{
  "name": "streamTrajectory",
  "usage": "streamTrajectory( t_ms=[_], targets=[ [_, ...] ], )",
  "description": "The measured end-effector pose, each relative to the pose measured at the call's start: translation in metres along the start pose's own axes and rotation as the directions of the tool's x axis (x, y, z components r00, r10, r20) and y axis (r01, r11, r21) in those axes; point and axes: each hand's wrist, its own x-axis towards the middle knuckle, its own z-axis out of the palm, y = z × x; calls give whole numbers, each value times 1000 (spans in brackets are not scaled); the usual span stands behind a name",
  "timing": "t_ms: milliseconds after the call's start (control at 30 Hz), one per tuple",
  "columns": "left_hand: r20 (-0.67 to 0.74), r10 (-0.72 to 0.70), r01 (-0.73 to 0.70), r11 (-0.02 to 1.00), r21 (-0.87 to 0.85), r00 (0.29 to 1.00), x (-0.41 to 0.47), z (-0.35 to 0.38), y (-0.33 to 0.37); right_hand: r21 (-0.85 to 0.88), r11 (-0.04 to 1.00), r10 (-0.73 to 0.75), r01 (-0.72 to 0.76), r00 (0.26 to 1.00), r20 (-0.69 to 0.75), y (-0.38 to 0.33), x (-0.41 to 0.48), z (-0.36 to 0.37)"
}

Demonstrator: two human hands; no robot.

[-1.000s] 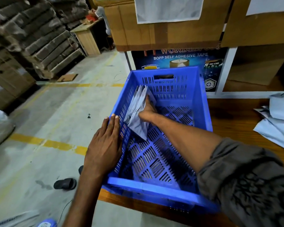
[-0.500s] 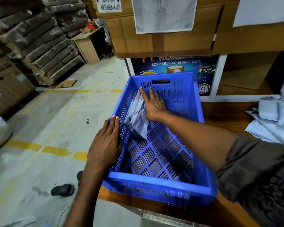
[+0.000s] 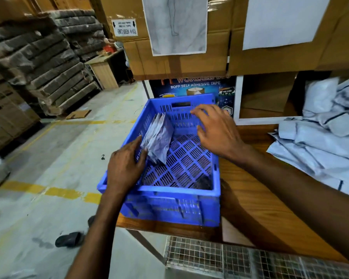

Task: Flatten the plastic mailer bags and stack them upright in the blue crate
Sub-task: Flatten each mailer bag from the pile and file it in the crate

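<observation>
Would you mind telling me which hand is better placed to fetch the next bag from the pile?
Probably the right hand: it is empty, fingers spread above the crate, on the side nearer the bag pile. The left hand rests on the crate's left wall beside the upright bags.

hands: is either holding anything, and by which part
Right hand holds nothing; it hovers open over the crate. Left hand lies on the crate's left wall, thumb at the near edge of the upright mailers, bracing rather than gripping them.
</observation>
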Motion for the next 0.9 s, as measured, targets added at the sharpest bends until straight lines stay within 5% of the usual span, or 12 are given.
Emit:
streamTrajectory(
  t_ms=[167,467,633,900],
  targets=[
    [-94,66,-83,980,-182,993,-37,16,97,50,996,73,-69,993,-91,49,-92,-29],
    [-247,223,-273,943,-192,943,-95,94,274,42,973,222,-227,971,90,162,-233,-94],
    [27,179,-167,953,-254,983,-128,169,324,15,942,330,-334,937,118,238,-279,-107],
    [441,134,-100,990,-99,887,-148,241,344,-130,907,419,-401,889,182,330,-255,-102]
  ],
)
